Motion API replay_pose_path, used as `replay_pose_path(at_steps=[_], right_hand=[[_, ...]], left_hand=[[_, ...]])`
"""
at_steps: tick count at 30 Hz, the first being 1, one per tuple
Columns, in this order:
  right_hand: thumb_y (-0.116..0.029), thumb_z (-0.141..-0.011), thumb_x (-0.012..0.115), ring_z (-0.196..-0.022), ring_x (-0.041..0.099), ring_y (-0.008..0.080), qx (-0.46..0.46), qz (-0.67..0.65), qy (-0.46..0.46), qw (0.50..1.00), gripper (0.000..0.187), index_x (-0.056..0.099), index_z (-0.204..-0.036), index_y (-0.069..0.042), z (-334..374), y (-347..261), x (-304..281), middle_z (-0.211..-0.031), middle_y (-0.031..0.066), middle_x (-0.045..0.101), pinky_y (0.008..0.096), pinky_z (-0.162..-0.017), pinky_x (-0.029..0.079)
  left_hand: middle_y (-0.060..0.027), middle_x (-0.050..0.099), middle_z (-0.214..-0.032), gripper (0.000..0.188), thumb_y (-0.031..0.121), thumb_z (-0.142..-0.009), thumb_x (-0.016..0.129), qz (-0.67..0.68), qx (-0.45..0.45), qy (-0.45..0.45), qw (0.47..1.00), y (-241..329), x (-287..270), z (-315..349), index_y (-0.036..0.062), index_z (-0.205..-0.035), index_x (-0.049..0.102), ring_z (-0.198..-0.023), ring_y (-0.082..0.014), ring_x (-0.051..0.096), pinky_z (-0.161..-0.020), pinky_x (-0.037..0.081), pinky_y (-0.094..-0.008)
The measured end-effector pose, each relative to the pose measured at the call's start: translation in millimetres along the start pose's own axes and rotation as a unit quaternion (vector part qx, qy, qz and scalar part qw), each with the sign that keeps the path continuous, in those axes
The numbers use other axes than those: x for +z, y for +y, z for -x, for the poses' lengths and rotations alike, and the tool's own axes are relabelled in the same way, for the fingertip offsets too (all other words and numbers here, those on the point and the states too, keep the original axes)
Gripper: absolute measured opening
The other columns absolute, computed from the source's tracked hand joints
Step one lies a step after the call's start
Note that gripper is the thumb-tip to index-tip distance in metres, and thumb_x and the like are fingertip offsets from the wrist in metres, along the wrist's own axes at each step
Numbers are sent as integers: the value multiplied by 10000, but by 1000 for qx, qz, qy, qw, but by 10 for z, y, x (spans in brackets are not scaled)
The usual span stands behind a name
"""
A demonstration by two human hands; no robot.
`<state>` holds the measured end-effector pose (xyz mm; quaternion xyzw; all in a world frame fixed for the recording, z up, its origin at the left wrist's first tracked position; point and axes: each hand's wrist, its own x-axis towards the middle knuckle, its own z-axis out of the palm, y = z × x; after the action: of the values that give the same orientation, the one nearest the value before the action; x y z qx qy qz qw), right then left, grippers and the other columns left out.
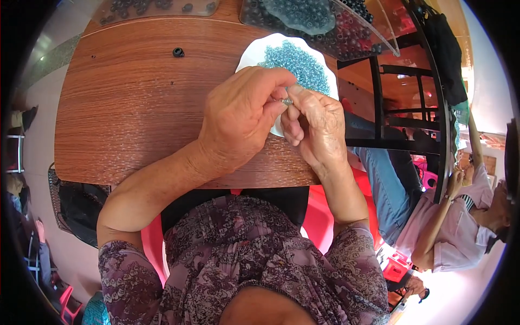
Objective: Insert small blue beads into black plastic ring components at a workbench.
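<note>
My left hand (244, 116) and my right hand (317, 130) meet fingertip to fingertip over the near edge of a white scalloped plate (254, 54). Between the fingertips sits a small silvery metal piece (286, 101), pinched by both hands. The plate holds a heap of small blue beads (297, 65) just beyond my fingers. Both hands hover above a brown wooden table (130, 108). My palms hide whatever else the fingers may hold.
A clear plastic tray of dark beads (346, 32) lies at the far right, another clear tray (157, 8) at the far left. A small black bead (178, 52) lies loose on the table. A seated person (460, 216) is at the right, beside a black frame (411, 108).
</note>
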<state>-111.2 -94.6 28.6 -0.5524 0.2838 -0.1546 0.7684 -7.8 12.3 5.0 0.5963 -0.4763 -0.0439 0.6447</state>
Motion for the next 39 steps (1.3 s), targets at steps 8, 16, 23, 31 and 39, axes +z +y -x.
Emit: replay_pose_path(at_steps=[8,16,23,31,39], right_hand=[[-205,-896,559,-486,479,111,-29,37,9,999,261,589,-772,23,55,-50,22,-618,85,574,228,-449,367],[-119,-885,567,-601,516,96,-130,143,13,981,174,600,-888,52,78,6,5,-751,95,621,210,-551,403],[-168,-912,526,-554,458,83,-93,135,3,986,250,567,-742,11,66,3,0,-641,56,561,210,-530,356],[-195,-927,502,-523,428,71,-83,139,16,987,293,551,-702,-14,67,29,11,-598,43,535,208,-507,330],[-129,-921,519,-580,457,45,-157,158,2,975,166,569,-824,-3,62,111,-19,-674,14,566,184,-507,367]], left_hand=[[-81,578,-779,320,-69,-678,648,-13,23,24,999,-16,2,1,31,-974,575,-678,-192,592,-577,478,-290],[-30,595,-888,307,-14,-797,641,76,-90,-24,993,-29,-48,33,2,-1092,557,-819,-74,566,-733,470,-207],[-28,596,-890,308,-13,-793,644,91,-97,-27,991,-31,-41,39,4,-1089,562,-820,-73,567,-738,472,-208],[-74,603,-776,280,-50,-702,665,67,-30,20,997,-67,18,38,27,-960,589,-690,-141,620,-592,496,-241],[-55,572,-779,155,4,-780,631,39,-47,-40,997,-36,-50,10,12,-928,589,-734,-147,569,-647,454,-264]])
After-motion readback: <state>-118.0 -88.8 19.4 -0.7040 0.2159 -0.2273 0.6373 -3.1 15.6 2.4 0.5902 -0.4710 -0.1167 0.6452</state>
